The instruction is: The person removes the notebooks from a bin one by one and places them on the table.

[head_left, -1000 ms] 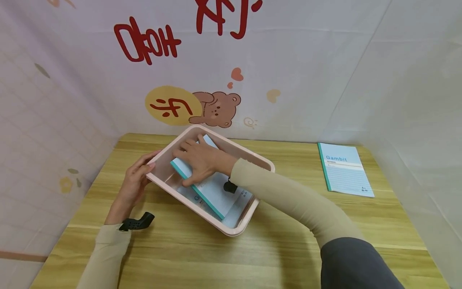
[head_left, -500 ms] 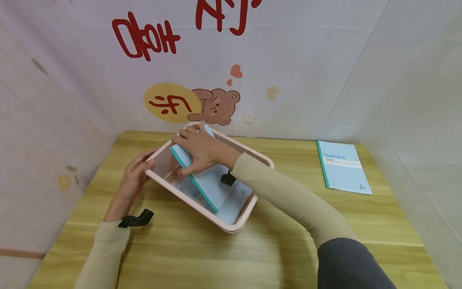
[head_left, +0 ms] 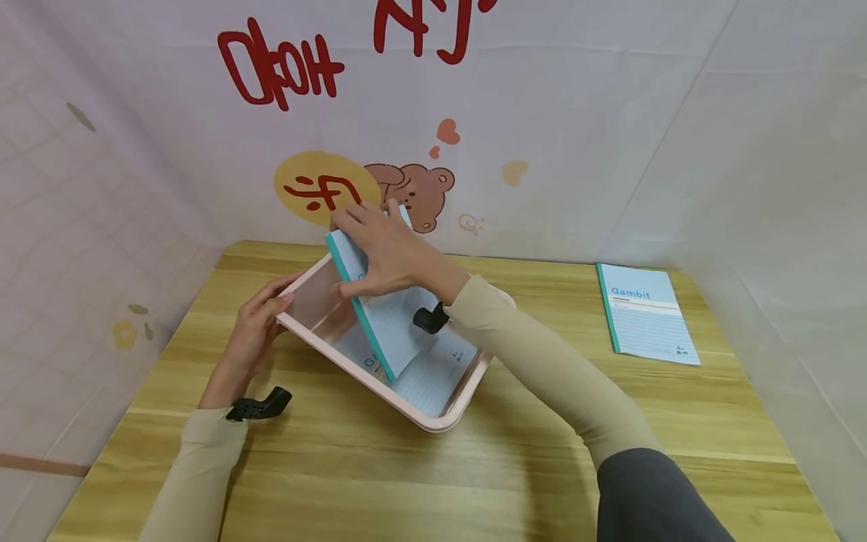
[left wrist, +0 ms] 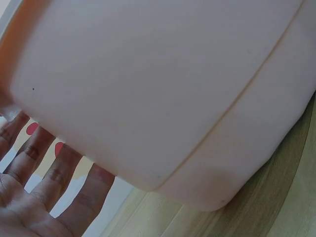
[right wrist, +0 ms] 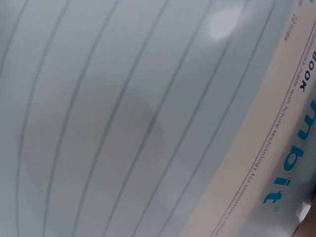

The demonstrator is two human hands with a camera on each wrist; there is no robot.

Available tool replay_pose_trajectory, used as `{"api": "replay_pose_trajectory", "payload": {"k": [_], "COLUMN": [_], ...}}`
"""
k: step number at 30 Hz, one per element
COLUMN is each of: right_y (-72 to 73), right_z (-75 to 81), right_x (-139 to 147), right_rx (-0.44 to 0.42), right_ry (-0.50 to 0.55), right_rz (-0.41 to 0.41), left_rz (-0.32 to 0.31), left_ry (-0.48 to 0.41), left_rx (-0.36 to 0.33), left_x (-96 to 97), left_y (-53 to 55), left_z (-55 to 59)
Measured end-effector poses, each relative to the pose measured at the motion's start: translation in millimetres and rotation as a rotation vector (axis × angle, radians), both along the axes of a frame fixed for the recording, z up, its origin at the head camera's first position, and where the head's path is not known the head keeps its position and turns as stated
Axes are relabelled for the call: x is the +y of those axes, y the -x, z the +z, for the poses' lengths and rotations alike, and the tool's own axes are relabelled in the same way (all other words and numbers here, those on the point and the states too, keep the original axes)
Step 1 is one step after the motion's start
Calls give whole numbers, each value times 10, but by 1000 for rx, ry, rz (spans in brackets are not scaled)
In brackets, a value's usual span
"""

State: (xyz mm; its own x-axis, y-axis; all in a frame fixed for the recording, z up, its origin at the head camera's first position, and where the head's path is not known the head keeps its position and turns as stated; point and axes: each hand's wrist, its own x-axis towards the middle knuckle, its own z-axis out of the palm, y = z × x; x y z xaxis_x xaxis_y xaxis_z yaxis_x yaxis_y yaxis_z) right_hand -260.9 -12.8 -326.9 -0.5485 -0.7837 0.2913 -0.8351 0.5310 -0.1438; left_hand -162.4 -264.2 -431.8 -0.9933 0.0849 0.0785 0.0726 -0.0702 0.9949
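A pale pink plastic bin (head_left: 352, 370) sits on the table, and my left hand (head_left: 252, 331) grips its left rim, thumb on top. In the left wrist view the fingers (left wrist: 81, 200) lie along the bin's outer wall (left wrist: 138, 89). With my right hand (head_left: 389, 252) I hold a light blue notebook (head_left: 389, 327) with a green spine by its upper part. It is tilted, its top above the rim and its lower end inside the bin. Its lined cover (right wrist: 113, 118) fills the right wrist view. Under it another similar notebook (head_left: 433, 380) lies on the bin's bottom.
A third notebook (head_left: 649, 315) marked "Gambit" lies flat at the right of the wooden table (head_left: 352, 482). Behind the table hangs a white printed curtain (head_left: 562, 113) with red characters and a bear. More curtain stands at both sides.
My right hand has lifted the notebook upward and tilted it, uncovering more of the one beneath. The left hand keeps its hold on the bin's rim.
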Motion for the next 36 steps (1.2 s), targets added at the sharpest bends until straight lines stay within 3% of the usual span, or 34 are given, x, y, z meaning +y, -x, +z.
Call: {"api": "replay_pose_trajectory", "payload": {"k": [22,36], "right_y": [-3,89], "right_z": [788,1117], "right_x": [535,987], "right_rx": [12,44], "right_ry": [208,135], "right_rz": [-159,-294], "left_rz": [-15,-13], "left_ry": [-8,-8], "left_rx": [9,11], "left_x": [21,15], "left_y": [23,18], "left_z": [-3,-30]}}
